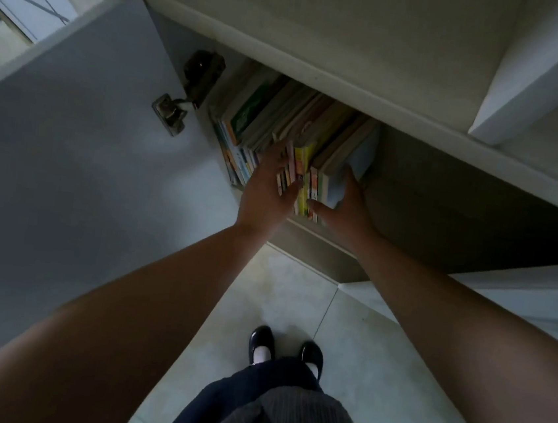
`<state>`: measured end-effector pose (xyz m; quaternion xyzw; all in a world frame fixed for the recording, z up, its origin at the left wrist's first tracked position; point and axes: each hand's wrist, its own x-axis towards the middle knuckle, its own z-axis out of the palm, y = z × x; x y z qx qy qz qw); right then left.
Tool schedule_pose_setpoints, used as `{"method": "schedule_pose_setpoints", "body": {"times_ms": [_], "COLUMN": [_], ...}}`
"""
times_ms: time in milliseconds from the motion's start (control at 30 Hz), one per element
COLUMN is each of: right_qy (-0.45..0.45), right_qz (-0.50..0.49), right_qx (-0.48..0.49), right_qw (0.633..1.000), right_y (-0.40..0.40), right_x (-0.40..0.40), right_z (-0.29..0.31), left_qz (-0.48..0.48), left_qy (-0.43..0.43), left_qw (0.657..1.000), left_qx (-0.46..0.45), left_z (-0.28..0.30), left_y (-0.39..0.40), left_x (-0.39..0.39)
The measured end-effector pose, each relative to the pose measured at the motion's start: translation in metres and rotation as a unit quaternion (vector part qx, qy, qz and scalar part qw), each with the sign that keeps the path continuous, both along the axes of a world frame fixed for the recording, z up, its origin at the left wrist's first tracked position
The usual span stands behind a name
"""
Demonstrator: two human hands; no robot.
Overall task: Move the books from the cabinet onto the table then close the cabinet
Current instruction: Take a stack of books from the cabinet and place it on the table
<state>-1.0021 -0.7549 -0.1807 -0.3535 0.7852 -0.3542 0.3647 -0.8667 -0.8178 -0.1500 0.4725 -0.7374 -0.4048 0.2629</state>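
Several books (273, 117) stand upright in a row on the low cabinet shelf (425, 213), spines toward me. My left hand (268, 182) reaches between the books, fingers spread against the left side of a yellow and pink bundle (303, 176). My right hand (346, 208) presses the right end of that bundle, against a pale blue book (358, 161), thumb under the spines. Together both hands clamp this bundle. The books further left stay on the shelf outside my grip.
The cabinet door (69, 161) stands swung open on the left, its hinge (178, 111) showing. A white countertop (324, 30) overhangs the shelf. A second door edge (521, 288) is at the right. My shoes (285, 353) stand on pale floor tiles.
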Motion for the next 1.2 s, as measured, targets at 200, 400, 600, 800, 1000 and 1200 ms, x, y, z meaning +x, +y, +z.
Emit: {"method": "schedule_pose_setpoints", "body": {"times_ms": [200, 400, 600, 800, 1000, 1200], "right_qy": [0.011, -0.042, -0.172, -0.211, -0.207, -0.251], "right_qz": [0.020, -0.005, -0.071, -0.107, -0.081, -0.055], "right_qx": [-0.003, 0.025, 0.005, 0.021, 0.005, -0.026], "right_qw": [1.000, 0.999, 0.983, 0.971, 0.975, 0.966], "right_y": [0.000, 0.000, 0.006, 0.015, 0.019, 0.019], "right_x": [-0.001, -0.007, -0.007, -0.016, -0.027, -0.033], "right_z": [0.004, 0.010, 0.011, 0.009, -0.011, -0.014], "left_qz": [-0.034, 0.043, 0.157, 0.093, 0.102, 0.186], "left_qy": [-0.072, -0.059, 0.095, 0.108, 0.059, 0.038], "left_qw": [0.996, 0.995, 0.982, 0.983, 0.989, 0.974], "left_qx": [-0.051, 0.072, 0.050, 0.115, 0.093, 0.127], "left_z": [-0.003, 0.006, 0.001, -0.027, -0.062, -0.066], "left_y": [0.000, 0.008, 0.011, 0.024, 0.029, 0.025], "left_x": [-0.004, -0.037, -0.057, -0.051, -0.073, -0.089]}}
